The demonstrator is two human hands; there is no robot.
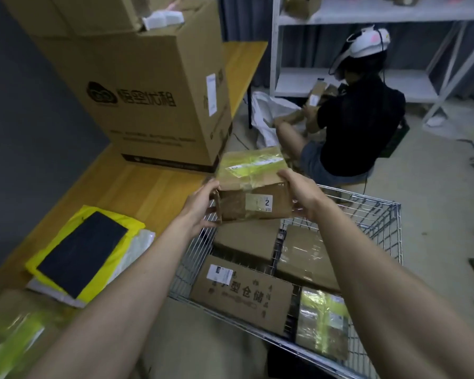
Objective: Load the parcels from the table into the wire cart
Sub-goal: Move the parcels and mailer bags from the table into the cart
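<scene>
Four boxes [245,295] cover most of the wire cart [391,231] floor, leaving open mesh at its far right corner, while the large carton [148,105] blocks the table [137,187] behind.

Taped box [252,187] hides most fingers of both hands; parcel [14,332] at lower left is blurred and cut by the frame edge, its label perhaps white; small print on big carton [148,105] unreadable.

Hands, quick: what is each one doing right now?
Left hand: grips the left end of the taped cardboard parcel.
Right hand: grips the right end of the same parcel, above the wire cart.
</scene>
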